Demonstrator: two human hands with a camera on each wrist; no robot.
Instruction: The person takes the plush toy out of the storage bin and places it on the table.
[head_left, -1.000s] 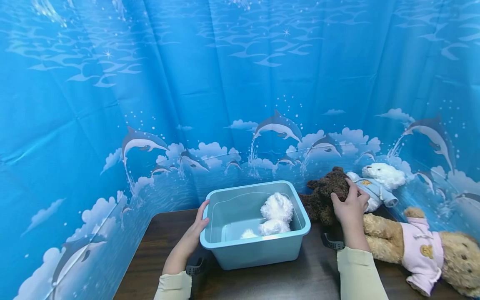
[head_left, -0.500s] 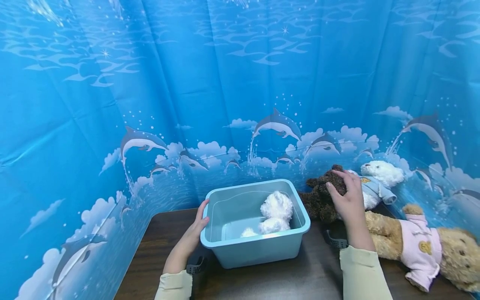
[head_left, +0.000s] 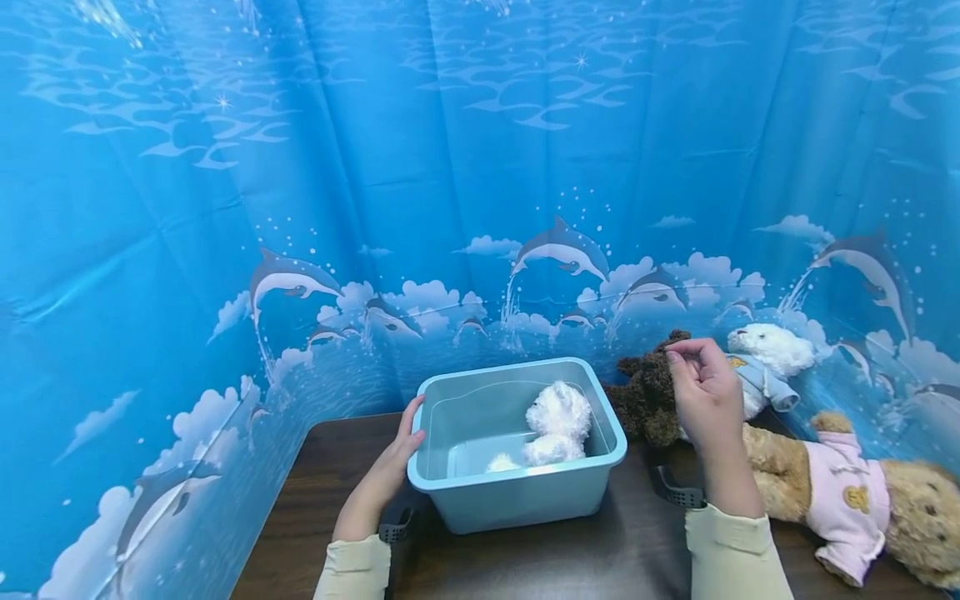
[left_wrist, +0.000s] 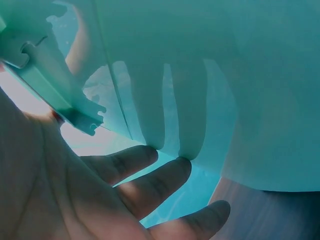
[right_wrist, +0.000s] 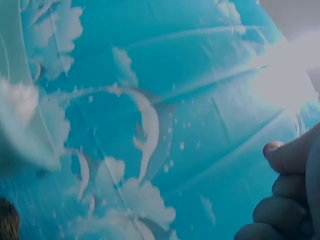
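Note:
My left hand holds the left rim of a pale blue plastic bin, thumb over the edge. In the left wrist view, several fingers touch the bin's outer wall. Inside the bin lies a white teddy bear, partly hidden by the front wall. My right hand is raised in front of a dark brown teddy bear, covering part of it. Its fingers are curled, and nothing shows between them in the right wrist view.
At the far right a white teddy bear in a blue shirt lies against the dolphin-print curtain. A tan teddy bear in a pink top lies on the right side of the dark wooden table.
My right hand has come off the brown bear's head, rising slightly to the right while its fingers curled in. The left hand stays on the bin, and the bears lie where they were.

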